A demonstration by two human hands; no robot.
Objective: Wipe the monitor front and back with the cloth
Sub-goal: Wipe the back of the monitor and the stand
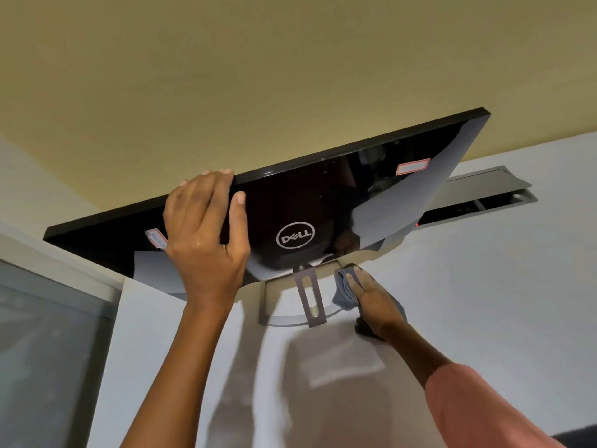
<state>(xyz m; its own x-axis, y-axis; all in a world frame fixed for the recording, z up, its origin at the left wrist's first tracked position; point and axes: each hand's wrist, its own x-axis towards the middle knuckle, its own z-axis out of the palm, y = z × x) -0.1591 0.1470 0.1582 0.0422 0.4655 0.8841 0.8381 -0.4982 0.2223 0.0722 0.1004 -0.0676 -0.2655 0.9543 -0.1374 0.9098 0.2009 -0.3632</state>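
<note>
I look down on the glossy black back of a monitor [323, 195], with a round silver logo at its middle and a small sticker near each end. My left hand [206, 240] grips the monitor's top edge, fingers over the rim and thumb on the back panel. Below the logo the grey stand [308, 295] drops to a curved base on the white desk [484, 286]. My right hand [374, 302] presses a folded grey-blue cloth [344, 291] flat on the desk beside the stand's base, just under the monitor's lower edge.
A grey cable hatch [484, 195] stands open in the desk behind the monitor's right end. A yellowish wall [258, 76] rises beyond. A glass partition [48, 334] runs along the desk's left side. Something small and dark [363, 328] lies under my right wrist.
</note>
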